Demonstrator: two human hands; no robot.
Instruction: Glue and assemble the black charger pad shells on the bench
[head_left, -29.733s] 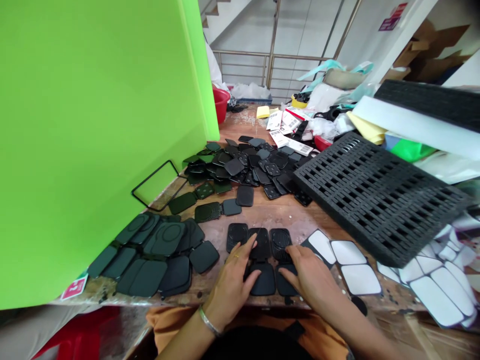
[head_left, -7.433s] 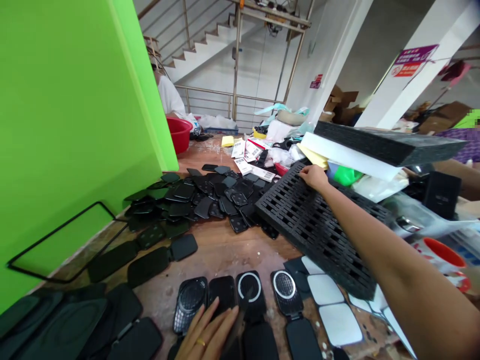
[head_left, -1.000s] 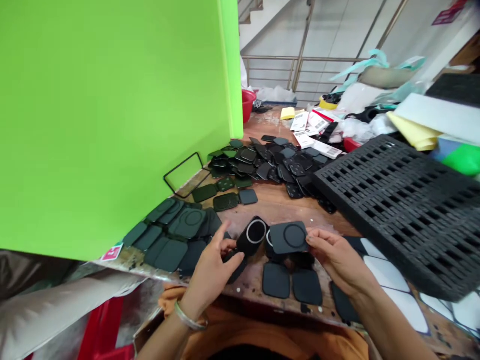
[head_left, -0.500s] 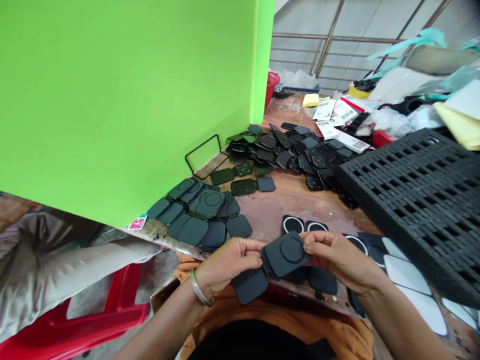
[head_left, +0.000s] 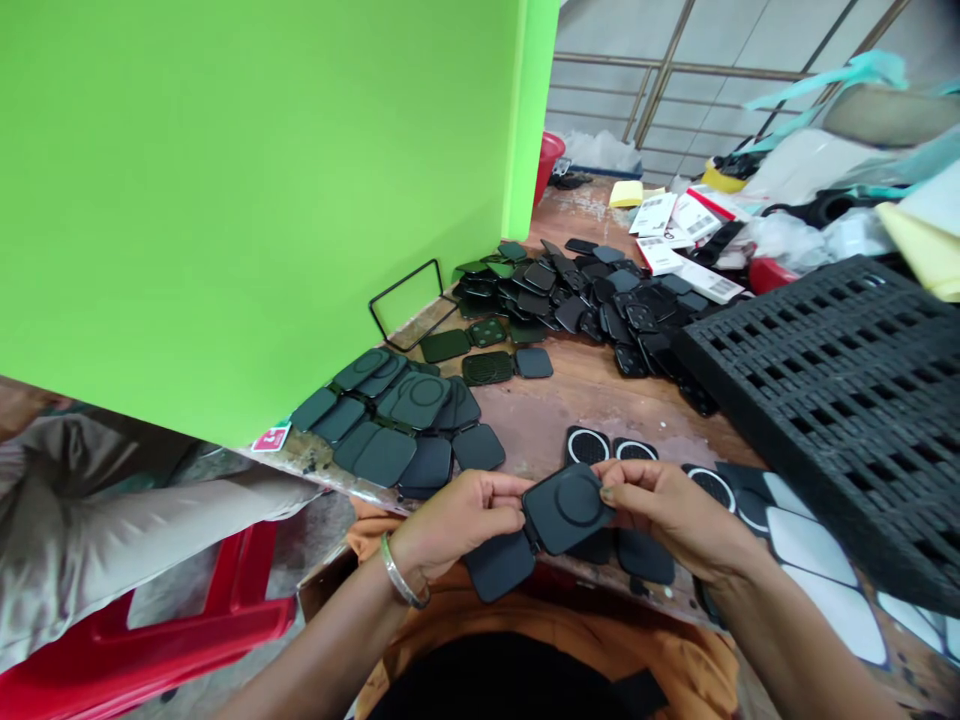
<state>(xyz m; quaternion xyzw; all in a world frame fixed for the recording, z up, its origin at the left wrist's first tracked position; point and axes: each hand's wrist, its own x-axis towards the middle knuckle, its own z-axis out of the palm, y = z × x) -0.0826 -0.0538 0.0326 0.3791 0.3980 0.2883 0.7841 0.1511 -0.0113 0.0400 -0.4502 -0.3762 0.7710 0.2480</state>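
A dark folding pad [head_left: 559, 508] with a raised ring on its upper panel is held over the table's front edge; its second panel hangs lower left. My left hand [head_left: 472, 515] pinches it by the left side near the hinge. The fingers of my right hand [head_left: 660, 505] close on its right edge. Beyond my right hand lie pads with white rings [head_left: 587, 449]. Left of my hands, a stack of similar dark pads [head_left: 382, 455] covers the table corner. Farther back is a large heap of black pads [head_left: 577, 290].
A tall green panel [head_left: 255, 200] stands at the left, with a thin black wire frame [head_left: 373, 312] beside it. At right are a black slotted tray [head_left: 840, 400], white plates [head_left: 814, 545] and labelled cards [head_left: 654, 214]. A person's leg [head_left: 142, 540] and a red stool [head_left: 240, 590] are at lower left.
The view has shifted slightly. Both hands keep their grip on the pad, and its position between them is almost the same.
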